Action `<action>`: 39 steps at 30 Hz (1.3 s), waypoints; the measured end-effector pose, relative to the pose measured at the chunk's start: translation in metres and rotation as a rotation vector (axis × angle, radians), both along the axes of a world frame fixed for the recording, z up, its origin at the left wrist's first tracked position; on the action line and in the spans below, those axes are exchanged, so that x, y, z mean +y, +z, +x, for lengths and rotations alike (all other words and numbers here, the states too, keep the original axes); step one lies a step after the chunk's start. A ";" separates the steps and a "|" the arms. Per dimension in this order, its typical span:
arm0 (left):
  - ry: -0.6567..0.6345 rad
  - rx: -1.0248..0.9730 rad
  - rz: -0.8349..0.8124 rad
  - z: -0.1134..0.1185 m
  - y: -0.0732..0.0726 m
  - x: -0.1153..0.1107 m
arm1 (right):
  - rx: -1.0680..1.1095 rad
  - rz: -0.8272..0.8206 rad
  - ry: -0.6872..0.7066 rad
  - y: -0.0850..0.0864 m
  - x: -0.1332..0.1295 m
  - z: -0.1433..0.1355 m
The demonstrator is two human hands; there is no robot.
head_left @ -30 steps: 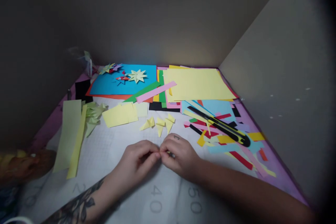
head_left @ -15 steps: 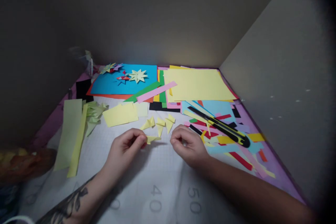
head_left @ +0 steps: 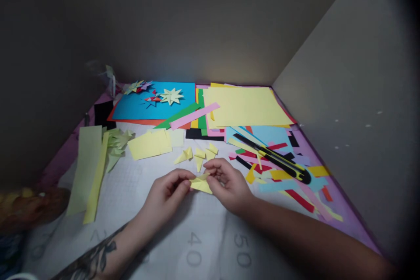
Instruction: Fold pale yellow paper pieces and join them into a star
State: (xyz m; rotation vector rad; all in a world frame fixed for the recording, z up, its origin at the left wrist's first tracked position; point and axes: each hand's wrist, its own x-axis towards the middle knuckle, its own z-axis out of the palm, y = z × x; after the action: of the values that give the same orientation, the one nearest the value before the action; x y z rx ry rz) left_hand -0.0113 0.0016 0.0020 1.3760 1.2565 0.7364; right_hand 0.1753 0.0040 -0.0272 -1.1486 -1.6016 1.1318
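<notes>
Folding is prob the step in hand: the L hand (head_left: 172, 188) is pinching the left end of a yellow pc (head_left: 201, 185), thumb and finger together on it. The R hand (head_left: 229, 186) is touching the right end w/ its thumb, index tip lifting apart above; can't tell if its other fingers are gripping behind. The pc is sitting btwn the hands, a flap standing up along its top, over the white grid sheet (head_left: 170, 247). Three folded pcs (head_left: 200, 154) are lying just beyond; a pale star (head_left: 171, 96) is resting on blue card (head_left: 131, 107), and the cutter (head_left: 275, 157) is lying on scraps off to the right. Next move is prob calling for L keeping a steady pinch, R lining up the flap edge, then creasing w/o skewing it.
</notes>
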 end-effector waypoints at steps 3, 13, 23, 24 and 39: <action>-0.008 0.002 0.012 -0.001 0.000 0.000 | 0.015 -0.019 0.004 -0.001 0.003 0.002; -0.028 -0.102 0.004 0.001 -0.012 -0.002 | -0.082 0.146 0.036 0.007 0.007 0.002; -0.176 0.200 0.237 0.000 -0.004 -0.004 | -0.148 0.052 0.031 0.010 0.006 -0.001; -0.190 0.218 0.252 0.000 -0.004 -0.004 | -0.146 0.041 0.037 0.010 0.006 -0.001; 0.050 0.027 -0.081 0.004 -0.008 0.001 | 0.084 -0.227 -0.067 -0.003 0.001 -0.007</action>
State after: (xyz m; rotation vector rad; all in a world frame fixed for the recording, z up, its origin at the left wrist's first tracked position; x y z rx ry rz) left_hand -0.0076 0.0030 -0.0065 1.2970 1.3314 0.6962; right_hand 0.1685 0.0051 -0.0305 -1.2731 -1.3872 1.3254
